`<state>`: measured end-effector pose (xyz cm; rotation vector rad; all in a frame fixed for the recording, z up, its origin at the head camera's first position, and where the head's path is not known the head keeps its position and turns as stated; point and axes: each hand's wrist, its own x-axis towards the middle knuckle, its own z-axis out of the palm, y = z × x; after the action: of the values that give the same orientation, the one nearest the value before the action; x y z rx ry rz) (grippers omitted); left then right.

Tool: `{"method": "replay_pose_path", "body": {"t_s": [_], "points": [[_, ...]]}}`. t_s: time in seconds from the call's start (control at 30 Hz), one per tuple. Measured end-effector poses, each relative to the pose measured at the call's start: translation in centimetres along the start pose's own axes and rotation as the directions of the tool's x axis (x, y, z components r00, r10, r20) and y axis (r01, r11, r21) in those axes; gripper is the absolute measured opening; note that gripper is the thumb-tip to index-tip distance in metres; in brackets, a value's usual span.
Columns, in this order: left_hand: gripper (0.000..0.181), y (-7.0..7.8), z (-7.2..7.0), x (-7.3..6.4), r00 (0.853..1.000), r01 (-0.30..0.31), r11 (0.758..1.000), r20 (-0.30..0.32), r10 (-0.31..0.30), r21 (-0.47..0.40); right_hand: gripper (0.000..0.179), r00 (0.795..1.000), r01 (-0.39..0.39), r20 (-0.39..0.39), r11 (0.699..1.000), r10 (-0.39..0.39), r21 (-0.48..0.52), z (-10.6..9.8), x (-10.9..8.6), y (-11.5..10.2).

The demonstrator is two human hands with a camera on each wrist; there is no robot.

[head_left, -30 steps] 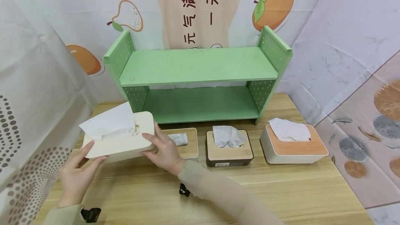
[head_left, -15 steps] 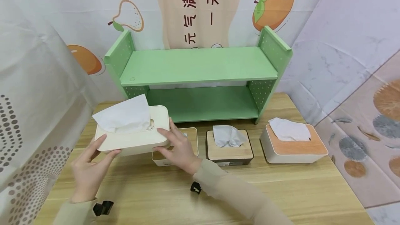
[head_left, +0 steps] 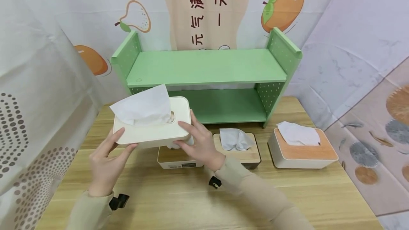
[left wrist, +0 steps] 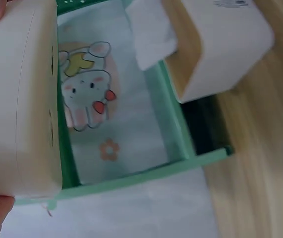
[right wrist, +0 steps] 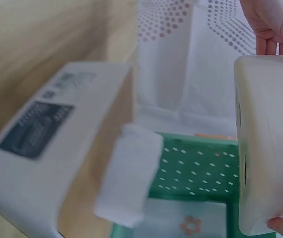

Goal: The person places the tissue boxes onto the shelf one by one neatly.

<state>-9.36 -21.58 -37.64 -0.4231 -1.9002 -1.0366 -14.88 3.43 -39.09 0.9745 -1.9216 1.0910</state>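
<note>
A printed cloth hangs behind a wood-grain table, where a green two-tier shelf stands at the back. A cream tissue box is held above the table, tilted, before the shelf's left part. In front of the shelf sit three wood-topped boxes: an orange-topped one at right, a dark-sided one in the middle, and a white-sided one partly hidden below the cream box. The left hand grips the cream box's left end, fingers and thumb spread around its corner; the right hand grips the right end likewise. A white tissue pokes from the cream box's slot.
</note>
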Motion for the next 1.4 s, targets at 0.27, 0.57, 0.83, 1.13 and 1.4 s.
{"method": "replay_pose_path", "body": {"t_s": [0.27,0.57,0.83,1.13,1.4], "points": [[0.064,1.2,1.9,3.0,0.996,-0.071,0.997,-0.056,0.070,-0.021,0.057,0.995,0.052,-0.089,0.999,-0.052,-0.006,-2.4,2.4,0.5],[0.062,2.3,3.6,6.8,0.992,-0.118,0.989,-0.045,0.114,-0.085,0.058,0.987,0.070,-0.144,0.997,-0.073,-0.026,-4.5,4.9,1.3],[0.059,2.2,5.1,8.5,0.995,-0.101,0.992,0.010,0.102,-0.072,0.058,0.987,0.059,-0.148,0.998,-0.061,-0.018,-5.1,6.0,2.5],[0.051,2.1,5.9,9.2,0.998,-0.039,0.998,0.049,0.041,-0.042,0.054,0.993,0.025,-0.113,0.999,-0.030,-0.046,-5.9,6.8,3.2],[0.050,1.6,6.3,10.1,0.998,-0.002,0.999,0.067,0.005,-0.047,0.052,0.997,-0.047,-0.065,0.995,0.041,-0.091,-6.4,8.3,2.8]]}}
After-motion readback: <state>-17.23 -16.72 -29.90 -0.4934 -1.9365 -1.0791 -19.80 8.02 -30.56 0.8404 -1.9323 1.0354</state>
